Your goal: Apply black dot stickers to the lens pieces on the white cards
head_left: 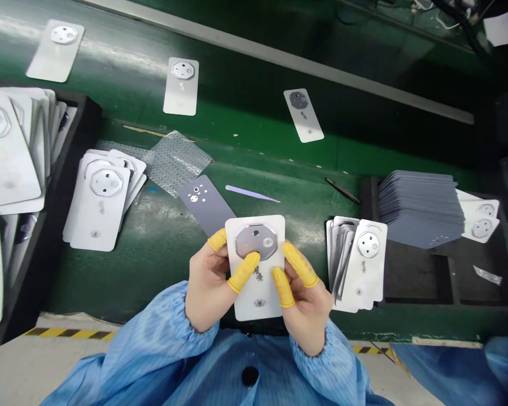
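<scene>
A white panel (258, 290) with a large silvery octagonal ring and dark markings is held upright between both hands near the table's front edge. My left hand (214, 282) grips its left side, the yellow-covered thumb lying on the face just below the ring. On the right edge, my right hand (302, 296) holds it with yellow-covered thumb and finger. Behind the panel lies a grey plate (205, 203) with small holes, partly hidden. Purple tweezers (253, 193) rest on the green surface beyond the panel.
White panels are stacked at the left (97, 211) and right (362, 268). A black tray (29, 299) holds more panels; another tray (423, 304) holds grey plates (419, 208). Bubble wrap (178, 160) and dark tweezers (342, 190) lie farther back. Single panels lie on the green strip beyond (181, 87).
</scene>
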Action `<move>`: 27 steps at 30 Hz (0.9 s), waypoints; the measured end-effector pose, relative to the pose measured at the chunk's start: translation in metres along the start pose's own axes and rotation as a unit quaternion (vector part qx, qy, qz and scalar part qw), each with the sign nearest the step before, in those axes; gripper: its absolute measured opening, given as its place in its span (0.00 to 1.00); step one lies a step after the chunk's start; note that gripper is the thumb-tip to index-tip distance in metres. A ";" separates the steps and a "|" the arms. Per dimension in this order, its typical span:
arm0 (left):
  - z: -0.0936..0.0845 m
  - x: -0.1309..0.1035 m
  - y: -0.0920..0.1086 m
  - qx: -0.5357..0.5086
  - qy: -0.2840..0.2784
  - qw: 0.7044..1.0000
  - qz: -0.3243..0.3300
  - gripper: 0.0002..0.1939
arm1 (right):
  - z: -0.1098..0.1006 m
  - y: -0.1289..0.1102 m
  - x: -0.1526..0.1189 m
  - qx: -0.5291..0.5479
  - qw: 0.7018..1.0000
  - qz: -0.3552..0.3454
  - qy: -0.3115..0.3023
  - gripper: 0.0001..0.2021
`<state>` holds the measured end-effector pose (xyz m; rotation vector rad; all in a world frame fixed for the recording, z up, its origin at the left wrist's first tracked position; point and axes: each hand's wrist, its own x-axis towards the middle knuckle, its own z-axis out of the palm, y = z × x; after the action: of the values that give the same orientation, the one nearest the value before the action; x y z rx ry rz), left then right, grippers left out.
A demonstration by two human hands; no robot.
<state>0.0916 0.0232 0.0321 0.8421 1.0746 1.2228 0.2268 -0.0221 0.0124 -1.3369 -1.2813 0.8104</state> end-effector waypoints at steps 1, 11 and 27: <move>0.000 0.001 -0.003 -0.007 0.006 1.000 -0.008 0.16 | 0.001 0.002 -0.002 -0.016 1.000 -0.017 0.000 0.27; -0.051 0.012 -0.010 0.082 0.134 0.987 0.021 0.26 | -0.010 0.046 -0.007 -0.283 0.954 -0.089 -0.051 0.30; -0.019 0.002 -0.027 0.349 -0.178 0.917 0.066 0.07 | -0.036 0.029 0.025 -0.192 0.955 -0.131 -0.183 0.09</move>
<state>0.0816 0.0192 0.0006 1.6410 1.1695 0.7287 0.2731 -0.0020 -0.0037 -1.3096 -1.9434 0.6590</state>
